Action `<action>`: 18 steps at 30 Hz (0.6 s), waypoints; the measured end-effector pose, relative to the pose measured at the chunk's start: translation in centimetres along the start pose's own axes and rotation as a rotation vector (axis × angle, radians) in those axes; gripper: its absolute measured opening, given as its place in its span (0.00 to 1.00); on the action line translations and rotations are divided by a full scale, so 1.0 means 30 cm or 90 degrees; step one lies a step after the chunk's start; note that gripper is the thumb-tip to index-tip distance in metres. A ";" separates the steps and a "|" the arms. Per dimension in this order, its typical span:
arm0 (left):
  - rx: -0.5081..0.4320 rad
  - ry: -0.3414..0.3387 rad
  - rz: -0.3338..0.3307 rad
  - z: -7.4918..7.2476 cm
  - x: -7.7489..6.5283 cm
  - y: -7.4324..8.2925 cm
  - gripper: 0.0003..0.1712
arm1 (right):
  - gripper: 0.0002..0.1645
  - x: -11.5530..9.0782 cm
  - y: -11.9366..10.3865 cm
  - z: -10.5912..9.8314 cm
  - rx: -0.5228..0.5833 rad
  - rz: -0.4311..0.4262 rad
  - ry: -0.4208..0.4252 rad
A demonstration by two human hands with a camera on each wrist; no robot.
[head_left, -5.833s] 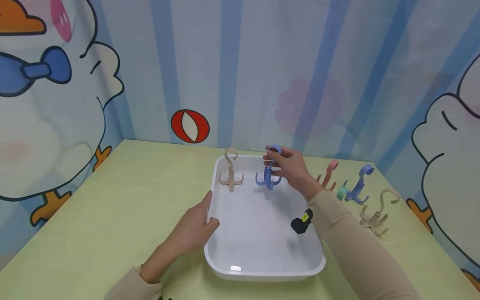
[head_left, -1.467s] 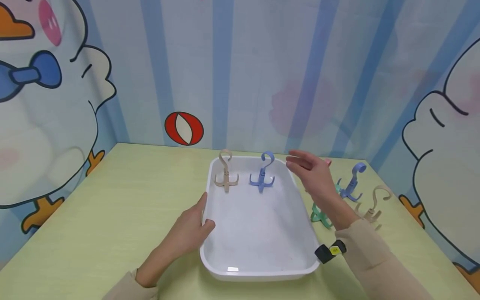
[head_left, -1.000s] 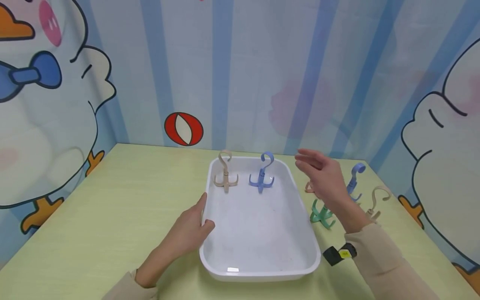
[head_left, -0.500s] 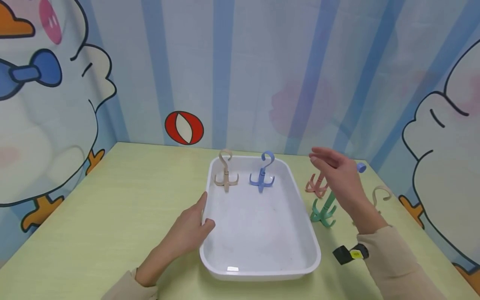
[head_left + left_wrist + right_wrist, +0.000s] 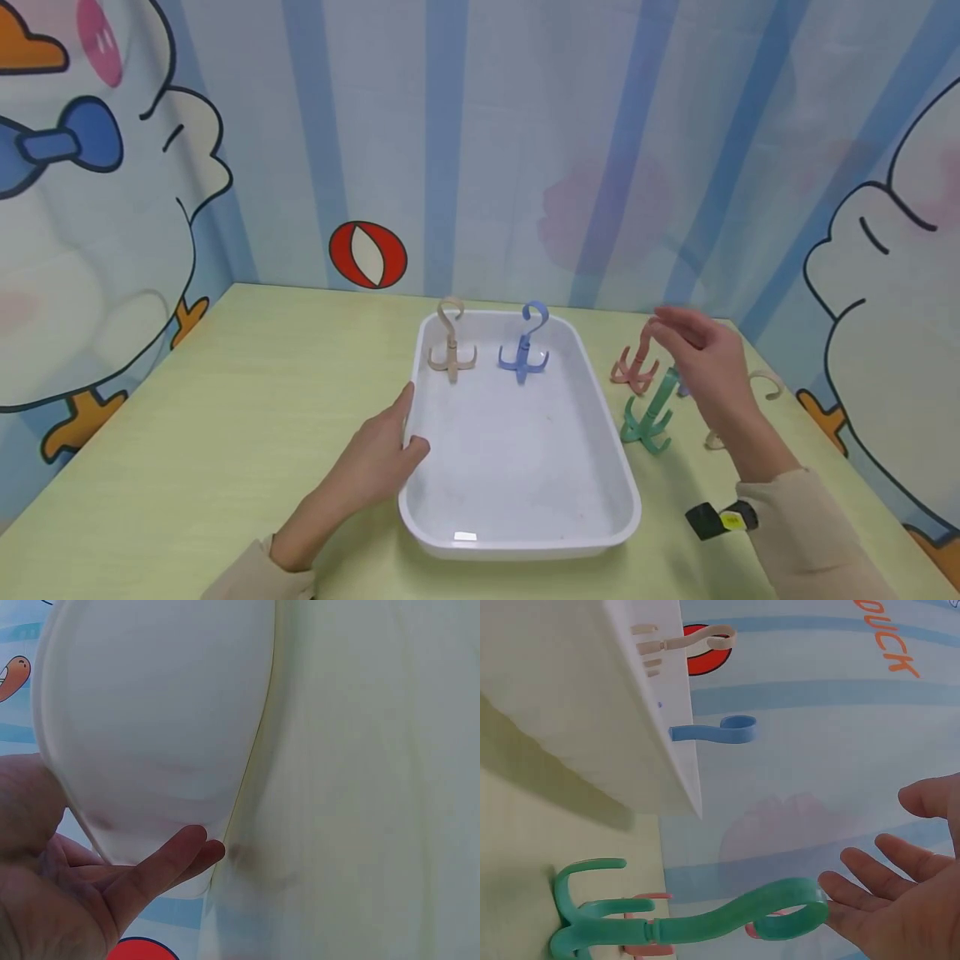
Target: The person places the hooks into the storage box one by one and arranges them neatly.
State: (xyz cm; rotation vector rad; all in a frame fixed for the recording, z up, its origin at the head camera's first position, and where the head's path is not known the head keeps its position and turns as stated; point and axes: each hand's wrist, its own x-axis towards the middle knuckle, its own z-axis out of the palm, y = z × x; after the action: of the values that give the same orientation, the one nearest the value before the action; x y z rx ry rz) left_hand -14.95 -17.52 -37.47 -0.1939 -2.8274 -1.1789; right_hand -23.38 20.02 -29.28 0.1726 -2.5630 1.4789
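My left hand (image 5: 381, 450) grips the left rim of a white tray (image 5: 517, 475), thumb over the edge and fingers against the outer wall. Inside the tray's far end, a beige four-prong hanger hook (image 5: 452, 360) and a blue one (image 5: 522, 360) stand upright side by side. My right hand (image 5: 708, 362) hovers over several more hooks right of the tray. Its fingers look loose and spread in the right wrist view, beside the curled top of a green hook (image 5: 727, 911). A pink hook (image 5: 635, 371) stands behind the green one; its top reaches the fingertips in the head view.
Mostly hidden behind my right hand and wrist are another blue hook (image 5: 682, 389) and another beige hook (image 5: 767, 383). The yellow-green table (image 5: 225, 417) ends at a printed curtain (image 5: 495, 150) behind the tray.
The blue hook, earlier held in my right hand, now stands in the tray beside the beige one. Since then my right hand has moved rightward over the remaining hooks. My left hand keeps its grip.
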 end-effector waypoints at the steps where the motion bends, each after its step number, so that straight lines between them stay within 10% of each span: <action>1: 0.000 0.000 -0.001 0.000 0.000 0.000 0.46 | 0.38 -0.004 0.006 0.001 -0.005 0.004 0.002; 18: 0.001 -0.001 -0.003 0.004 0.003 -0.005 0.46 | 0.44 -0.028 0.063 0.017 -0.013 0.070 0.019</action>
State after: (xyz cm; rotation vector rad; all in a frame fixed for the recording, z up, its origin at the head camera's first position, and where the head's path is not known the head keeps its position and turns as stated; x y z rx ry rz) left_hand -15.06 -17.54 -37.66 -0.1880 -2.8321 -1.1787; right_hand -22.96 20.53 -31.30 0.0060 -2.6000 1.4801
